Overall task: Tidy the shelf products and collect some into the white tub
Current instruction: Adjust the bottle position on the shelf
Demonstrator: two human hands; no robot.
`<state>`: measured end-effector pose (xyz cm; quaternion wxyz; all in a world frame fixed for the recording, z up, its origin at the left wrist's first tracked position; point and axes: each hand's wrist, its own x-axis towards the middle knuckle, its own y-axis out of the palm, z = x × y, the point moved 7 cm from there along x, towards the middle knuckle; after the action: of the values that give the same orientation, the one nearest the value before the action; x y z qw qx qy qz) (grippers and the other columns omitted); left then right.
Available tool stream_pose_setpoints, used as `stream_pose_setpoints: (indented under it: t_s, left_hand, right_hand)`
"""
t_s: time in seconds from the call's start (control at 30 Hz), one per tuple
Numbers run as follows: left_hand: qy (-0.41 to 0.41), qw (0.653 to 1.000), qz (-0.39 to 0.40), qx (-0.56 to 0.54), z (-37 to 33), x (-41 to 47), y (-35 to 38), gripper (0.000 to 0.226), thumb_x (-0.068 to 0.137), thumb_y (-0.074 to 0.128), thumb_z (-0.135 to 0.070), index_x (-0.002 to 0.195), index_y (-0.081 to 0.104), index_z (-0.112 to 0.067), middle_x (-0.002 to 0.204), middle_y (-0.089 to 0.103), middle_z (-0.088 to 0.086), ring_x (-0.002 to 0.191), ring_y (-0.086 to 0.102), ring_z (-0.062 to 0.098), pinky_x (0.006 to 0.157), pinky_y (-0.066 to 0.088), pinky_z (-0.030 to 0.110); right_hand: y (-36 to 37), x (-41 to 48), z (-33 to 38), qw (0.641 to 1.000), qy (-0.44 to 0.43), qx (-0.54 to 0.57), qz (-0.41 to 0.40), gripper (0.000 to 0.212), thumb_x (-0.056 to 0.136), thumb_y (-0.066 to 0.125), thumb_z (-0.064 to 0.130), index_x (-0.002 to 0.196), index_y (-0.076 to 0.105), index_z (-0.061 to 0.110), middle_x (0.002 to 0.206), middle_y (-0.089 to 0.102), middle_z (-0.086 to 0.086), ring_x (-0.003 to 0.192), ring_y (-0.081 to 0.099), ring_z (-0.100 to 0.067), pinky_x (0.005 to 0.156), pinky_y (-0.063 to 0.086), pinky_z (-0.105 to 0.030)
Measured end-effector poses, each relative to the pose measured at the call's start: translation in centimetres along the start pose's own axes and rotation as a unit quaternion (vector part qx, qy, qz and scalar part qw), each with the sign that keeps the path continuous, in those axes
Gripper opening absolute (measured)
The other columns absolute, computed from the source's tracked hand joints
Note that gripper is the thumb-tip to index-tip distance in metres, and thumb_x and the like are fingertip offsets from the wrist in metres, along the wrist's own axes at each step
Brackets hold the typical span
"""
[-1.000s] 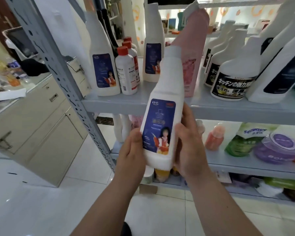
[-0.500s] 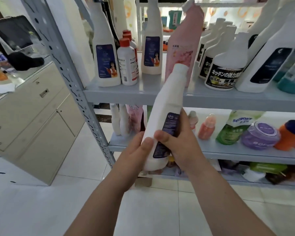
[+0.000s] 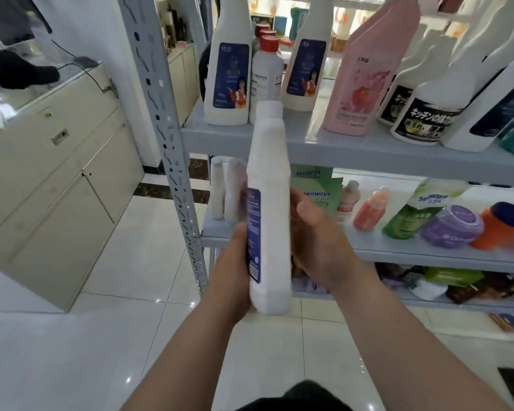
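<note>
Both hands are clamped on one white bottle (image 3: pixel 270 185). Left hand (image 3: pixel 230 280) wraps the lower body on the label side. Right hand (image 3: pixel 319 244) cups the right flank, thumb up, fingers gone behind the bottle; contact there is blurred.

Bottle: smooth matte plastic, flat-sided, rounded shoulders, stepped neck with a white cap. Edge-on to the camera, so only a sliver of the dark blue label shows. Held near upright in the air in front of the shelf (image 3: pixel 368 157), cap level with the upper board's front edge, base below the lower board.

Shelf is grey painted metal with a perforated angle post (image 3: pixel 161 114) and thin board lips.

- Upper board: two matching blue-label bottles (image 3: pixel 229 78), red-cap bottles (image 3: pixel 266 69) between them, a tall pink bottle (image 3: pixel 365 78), then tapered white spray-type bottles with black labels (image 3: pixel 425 117), packed close.
- Lower board: green pouch (image 3: pixel 410 212), squat purple jar (image 3: pixel 451 228), orange jar with a dark lid (image 3: pixel 502 226), small orange bottles (image 3: pixel 371 209).

Room to move: a bare strip runs along the upper board's front lip, widest between the right-hand blue-label bottle and the pink one. Left of the post is open glossy tiled floor (image 3: pixel 101 351), up to the beige cabinet (image 3: pixel 57 188). The post edge sits just left of the left hand.
</note>
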<state>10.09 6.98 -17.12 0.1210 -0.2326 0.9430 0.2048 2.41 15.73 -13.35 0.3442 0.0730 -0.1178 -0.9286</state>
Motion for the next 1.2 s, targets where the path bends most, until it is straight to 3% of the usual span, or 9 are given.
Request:
stream_pose_setpoints:
  t_s: [0.1,0.23,0.33,0.53,0.77,0.9,1.03,1.13,1.2]
  left_hand:
    - [-0.1,0.987,0.099,-0.084,0.7,-1.2,1.1,0.042,0.102,0.046,-0.045,0.093,0.068,-0.011,0.069,0.063,0.009,0.06,0.059,0.023,0.056,0.052,0.034]
    - [-0.113,0.974,0.185,-0.061,0.9,-1.5,0.6,0.058,0.095,0.032,-0.065,0.086,0.081,-0.035,0.093,0.076,0.006,0.075,0.072,0.029,0.067,0.056,0.044]
    - [-0.093,0.98,0.178,-0.014,0.0,-1.2,-0.4,0.051,0.085,0.042,-0.063,0.096,0.079,-0.03,0.104,0.078,0.01,0.089,0.075,0.033,0.07,0.059,0.055]
    - [0.021,0.976,0.068,0.208,-2.7,-0.7,-2.5,0.028,0.1,0.051,-0.051,0.11,0.062,-0.027,0.104,0.071,0.003,0.077,0.074,0.021,0.054,0.06,0.038]
    - [-0.057,0.995,0.075,0.025,-2.2,-0.7,-3.7,0.042,0.106,0.04,-0.047,0.124,0.057,-0.013,0.099,0.076,0.022,0.077,0.073,0.043,0.036,0.035,0.019]
    - [-0.066,0.995,0.071,0.022,-1.6,-0.3,-4.3,0.036,0.105,0.046,-0.043,0.115,0.065,-0.014,0.088,0.078,0.01,0.071,0.074,0.029,0.043,0.054,0.031]
    - [-0.076,0.996,0.045,-0.029,-0.6,0.5,-4.8,0.037,0.106,0.044,-0.041,0.1,0.066,-0.013,0.074,0.07,0.009,0.055,0.064,0.022,0.046,0.05,0.028]
    - [-0.101,0.974,0.128,-0.159,0.2,0.1,-4.1,0.037,0.102,0.042,-0.039,0.103,0.059,-0.006,0.081,0.059,0.018,0.053,0.058,0.027,0.039,0.044,0.023]
    - [-0.136,0.937,0.232,-0.22,0.8,0.0,-3.1,0.041,0.102,0.047,-0.043,0.103,0.06,-0.004,0.08,0.066,0.014,0.059,0.066,0.025,0.044,0.051,0.025]
  right_hand:
    - [0.5,-0.3,-2.1,0.996,0.054,0.061,-0.023,0.053,0.097,0.041,0.033,0.136,0.056,0.0,0.119,0.069,-0.022,0.103,0.068,-0.029,0.089,0.058,-0.043]
    - [-0.3,-0.1,-2.1,0.995,0.015,0.054,-0.084,0.049,0.086,0.071,0.029,0.128,0.057,0.008,0.095,0.075,-0.007,0.082,0.074,-0.021,0.067,0.06,-0.034]
    - [-0.5,0.1,-1.6,0.992,0.005,-0.022,-0.124,0.055,0.075,0.076,0.036,0.124,0.059,0.017,0.095,0.077,-0.004,0.08,0.075,-0.021,0.065,0.06,-0.034]
    - [0.2,2.0,-1.3,0.987,0.045,-0.047,-0.146,0.041,0.087,0.079,0.032,0.12,0.063,0.014,0.099,0.077,-0.01,0.08,0.075,-0.025,0.071,0.06,-0.041]
    - [3.4,2.4,-3.2,0.977,0.179,0.101,-0.053,0.04,0.096,0.053,0.045,0.111,0.066,0.01,0.089,0.071,-0.016,0.07,0.069,-0.028,0.059,0.057,-0.03]
    - [3.7,3.0,-3.0,0.986,0.117,0.09,-0.082,0.036,0.095,0.049,0.032,0.121,0.062,0.01,0.105,0.069,-0.021,0.083,0.068,-0.032,0.075,0.058,-0.04]
    - [4.9,3.2,-1.9,0.999,-0.029,-0.009,-0.041,0.06,0.087,0.068,0.027,0.139,0.048,0.049,0.124,0.067,-0.01,0.101,0.07,-0.032,0.085,0.06,-0.051]
    - [5.9,2.9,-1.3,0.996,-0.058,-0.059,0.03,0.074,0.08,0.082,0.046,0.142,0.044,0.058,0.134,0.055,-0.021,0.115,0.065,-0.035,0.097,0.055,-0.056]
    - [6.2,2.7,-0.6,0.996,-0.067,-0.045,0.049,0.063,0.084,0.079,0.04,0.137,0.051,0.059,0.135,0.051,-0.027,0.1,0.07,-0.025,0.082,0.061,-0.041]
